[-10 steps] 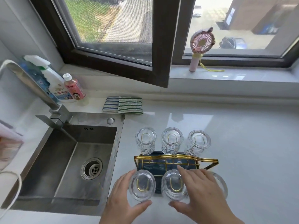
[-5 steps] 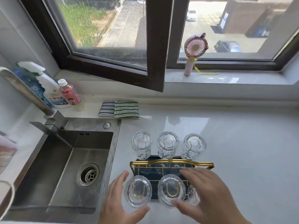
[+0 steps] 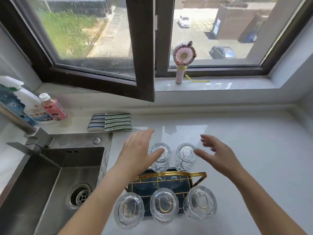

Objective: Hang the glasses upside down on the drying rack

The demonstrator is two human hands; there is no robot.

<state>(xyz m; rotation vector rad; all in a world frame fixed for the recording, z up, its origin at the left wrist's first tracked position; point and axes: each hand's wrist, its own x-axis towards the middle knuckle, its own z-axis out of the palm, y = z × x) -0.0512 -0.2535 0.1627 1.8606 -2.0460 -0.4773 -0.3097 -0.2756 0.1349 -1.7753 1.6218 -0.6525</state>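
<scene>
A gold wire drying rack [image 3: 171, 175] with a dark tray stands on the white counter. Three clear glasses hang upside down on its near side: left [image 3: 129, 210], middle [image 3: 164, 206], right [image 3: 200, 203]. On the far side two more inverted glasses show, one [image 3: 160, 160] next to my left thumb and one [image 3: 185, 156] by my right fingers. My left hand [image 3: 138, 150] hovers open over the far left of the rack and hides what lies beneath it. My right hand [image 3: 215, 153] is open over the far right. Neither hand holds anything.
A steel sink [image 3: 50, 184] with a faucet [image 3: 25, 131] lies left of the rack. Spray bottle [image 3: 28, 106], pink bottle [image 3: 52, 107] and striped cloths [image 3: 110, 122] sit behind it. An open window sash [image 3: 142, 65] juts over the counter. A pink fan [image 3: 183, 60] stands on the sill.
Both hands have left the near row of glasses and reached forward over the far row. The view has tilted, so the rack sits lower in frame.
</scene>
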